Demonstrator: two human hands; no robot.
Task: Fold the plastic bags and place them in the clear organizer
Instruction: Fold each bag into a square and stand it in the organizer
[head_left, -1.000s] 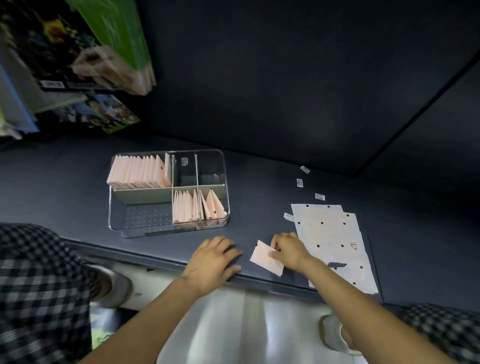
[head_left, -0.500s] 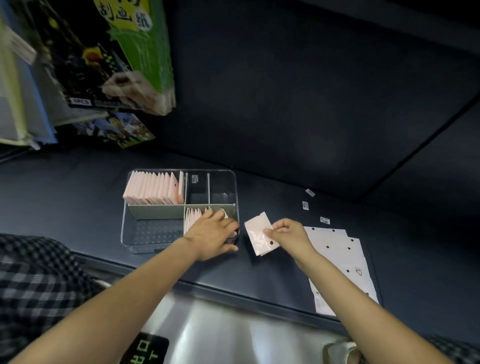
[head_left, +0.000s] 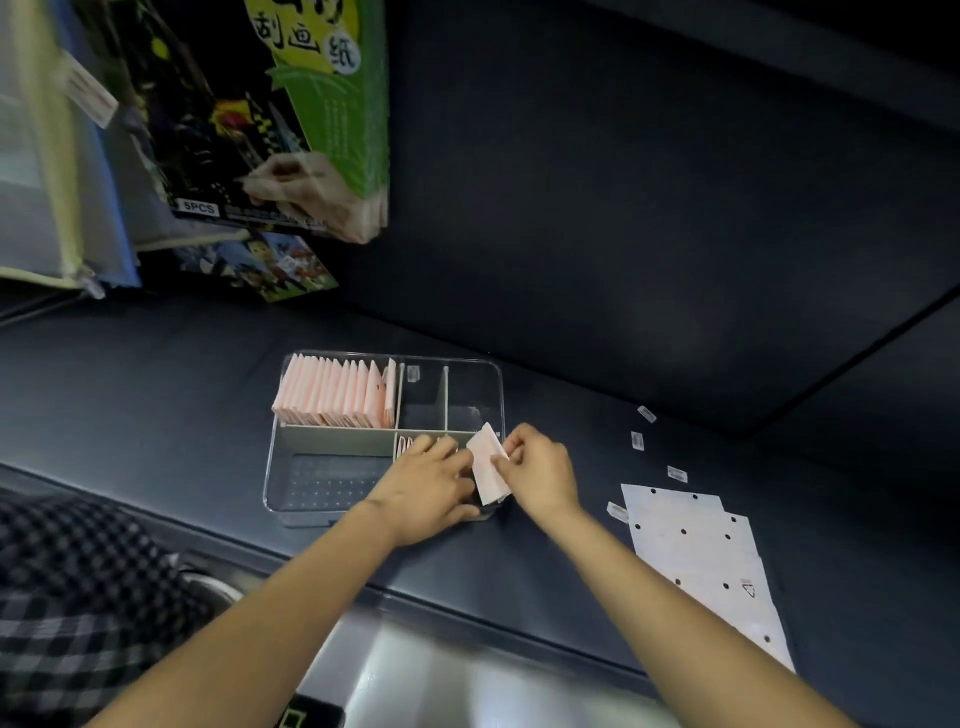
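A clear organizer (head_left: 291, 415) with dividers sits on the dark shelf. Its back-left compartment holds a row of several folded pink bags (head_left: 335, 392). My right hand (head_left: 540, 470) pinches a folded pale bag (head_left: 488, 465) upright over the organizer's front-right compartment. My left hand (head_left: 423, 486) reaches into that same compartment, fingers resting on the folded bags there, which it mostly hides. To the right, a stack of flat unfolded bags (head_left: 701, 551) with black dots lies on the shelf.
Small white labels (head_left: 637, 440) are scattered on the shelf between organizer and flat bags. Packaged books and a green box (head_left: 291, 104) hang at upper left. The shelf's front edge (head_left: 519, 618) runs under my forearms. A checked garment (head_left: 67, 597) shows at lower left.
My right hand lifted the folded bag from the shelf edge and carried it left to the organizer. My left hand moved from the shelf into the front-right compartment.
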